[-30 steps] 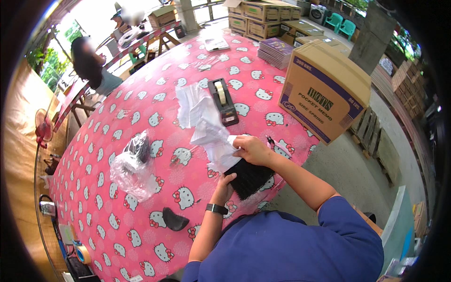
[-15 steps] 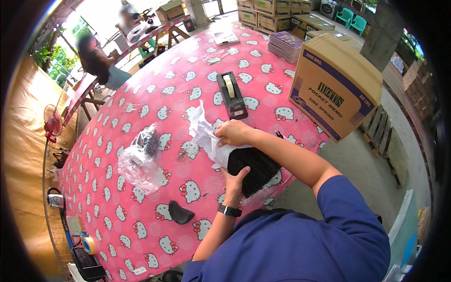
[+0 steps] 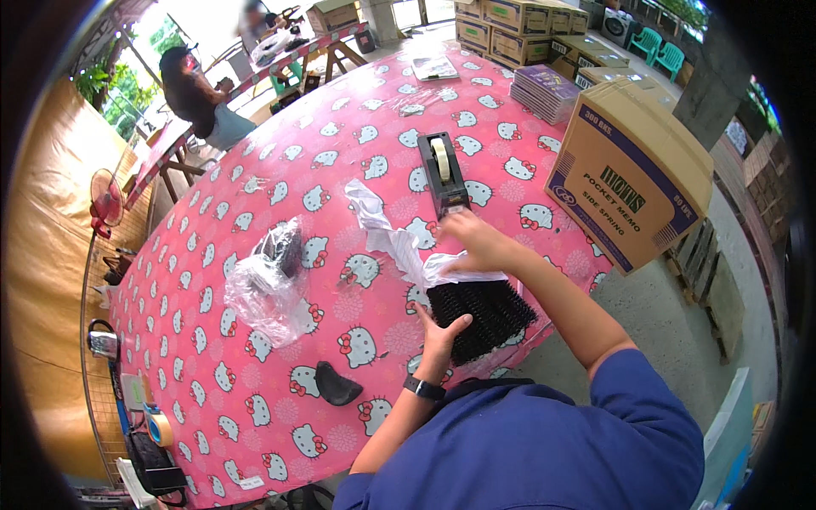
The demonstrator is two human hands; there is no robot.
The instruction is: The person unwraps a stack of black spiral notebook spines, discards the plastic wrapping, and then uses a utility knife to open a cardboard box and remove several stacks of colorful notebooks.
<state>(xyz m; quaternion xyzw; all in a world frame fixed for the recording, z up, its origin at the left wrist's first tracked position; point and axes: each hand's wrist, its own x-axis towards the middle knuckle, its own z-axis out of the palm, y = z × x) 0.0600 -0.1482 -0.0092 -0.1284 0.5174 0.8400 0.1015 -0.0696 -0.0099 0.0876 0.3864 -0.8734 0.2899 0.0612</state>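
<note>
Black bristles [image 3: 484, 321] lie by the edge of our table [image 3: 344, 438], our left hand [image 3: 439, 338] gripping their left side; our right hand [image 3: 478, 245] meets white wrapping [image 3: 387, 234], grasp unclear; room opens toward the plastic bag [image 3: 265, 293]

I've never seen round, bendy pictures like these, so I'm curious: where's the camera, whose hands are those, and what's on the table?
One camera, worn on someone's head, looks down; its wide lens bends straight edges. There's no robot, just that person's bare hands. The left hand holds a black bristly thing by its left side; the right hand is at some crumpled white material beside it. The pink table also carries a tape dispenser, clear plastic and a dark curved piece.
</note>
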